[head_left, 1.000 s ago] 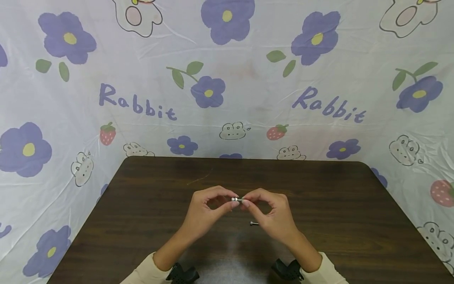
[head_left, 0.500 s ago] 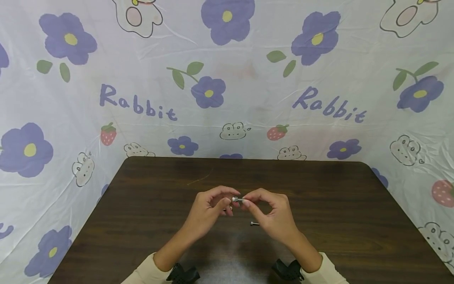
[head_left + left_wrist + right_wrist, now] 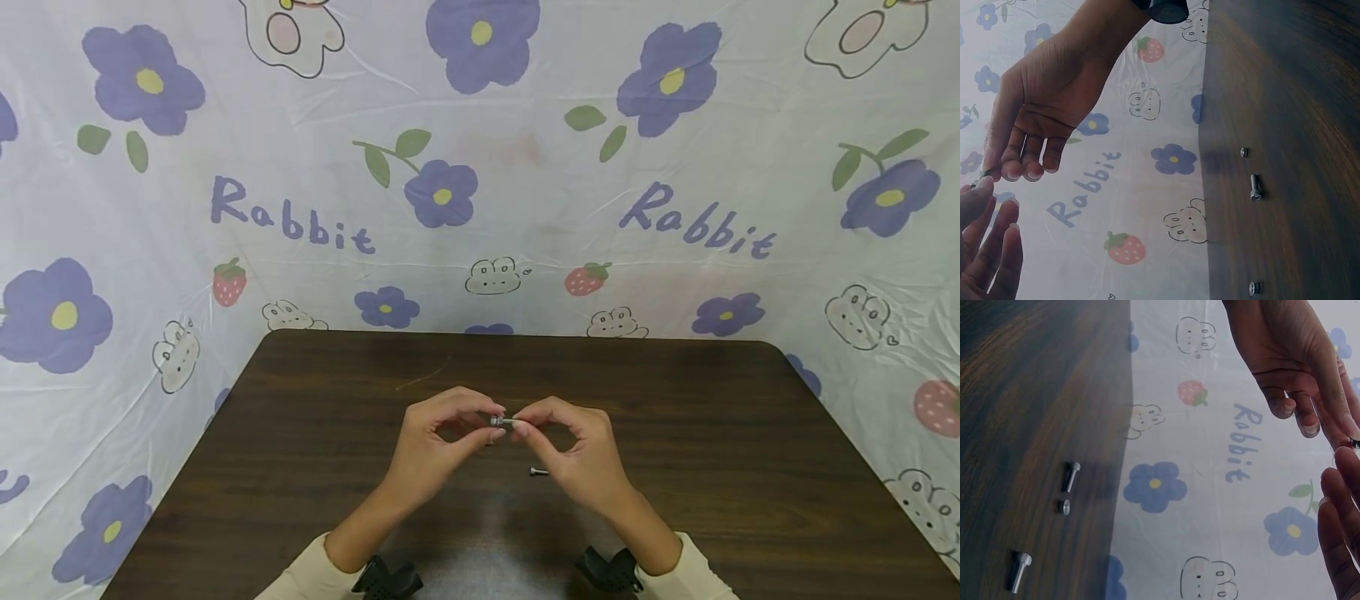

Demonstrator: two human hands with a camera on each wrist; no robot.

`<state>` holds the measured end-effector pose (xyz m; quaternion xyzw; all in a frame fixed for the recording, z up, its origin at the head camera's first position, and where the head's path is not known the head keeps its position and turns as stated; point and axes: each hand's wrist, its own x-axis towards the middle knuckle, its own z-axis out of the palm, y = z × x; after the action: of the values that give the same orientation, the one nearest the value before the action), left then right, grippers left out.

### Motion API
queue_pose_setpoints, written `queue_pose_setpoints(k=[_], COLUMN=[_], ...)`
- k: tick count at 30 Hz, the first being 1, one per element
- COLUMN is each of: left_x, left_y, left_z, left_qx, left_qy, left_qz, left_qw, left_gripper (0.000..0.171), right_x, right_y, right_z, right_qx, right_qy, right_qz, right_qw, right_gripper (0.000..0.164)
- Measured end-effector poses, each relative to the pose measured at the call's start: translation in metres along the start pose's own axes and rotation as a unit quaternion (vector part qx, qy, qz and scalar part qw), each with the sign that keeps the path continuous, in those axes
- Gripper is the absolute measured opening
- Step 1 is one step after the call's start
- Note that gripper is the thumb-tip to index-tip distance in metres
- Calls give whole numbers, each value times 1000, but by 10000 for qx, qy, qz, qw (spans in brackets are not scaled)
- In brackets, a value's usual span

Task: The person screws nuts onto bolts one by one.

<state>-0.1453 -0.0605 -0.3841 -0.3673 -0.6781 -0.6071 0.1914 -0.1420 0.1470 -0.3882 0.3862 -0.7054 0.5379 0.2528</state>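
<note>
A small metal bolt is held level between both hands, over the middle of the table. My left hand pinches its wide end between thumb and forefinger; whether that end is the head or a nut I cannot tell. The thin shank sits in the pinch of my right thumb and forefinger, the right hand staying opposite. In the left wrist view, fingers cover most of the held bolt. Just below the right hand, another bolt lies on the table, partly behind the hand.
On the dark wooden table, the left wrist view shows a bolt between two nuts. The right wrist view has two bolts and a nut. A printed cloth hangs behind the table.
Half a second ago my left thumb had slid back off the wide end and the fingers had loosened; now they pinch it again. My right hand has kept its hold and place.
</note>
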Motion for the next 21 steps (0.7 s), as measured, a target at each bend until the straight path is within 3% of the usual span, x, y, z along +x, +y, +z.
queue_pose_setpoints(k=[5,15,21], left_x=[-2,-4,-4], left_y=[-6,-13,-11], left_z=[0,0,1], left_qx=[61,-82,62], left_qy=[2,-211,-257], left_qz=[-76,-699,-1237], left_qw=[10000,9973,9920], left_gripper=[21,4,35], right_x=[0,-1,-1], right_y=[0,1,0], right_z=[0,0,0], right_qx=[5,42,-3], right_qy=[-7,-48,-27], right_qz=[32,117,153], right_qw=[10000,9999,9999], right_gripper=[26,23,22])
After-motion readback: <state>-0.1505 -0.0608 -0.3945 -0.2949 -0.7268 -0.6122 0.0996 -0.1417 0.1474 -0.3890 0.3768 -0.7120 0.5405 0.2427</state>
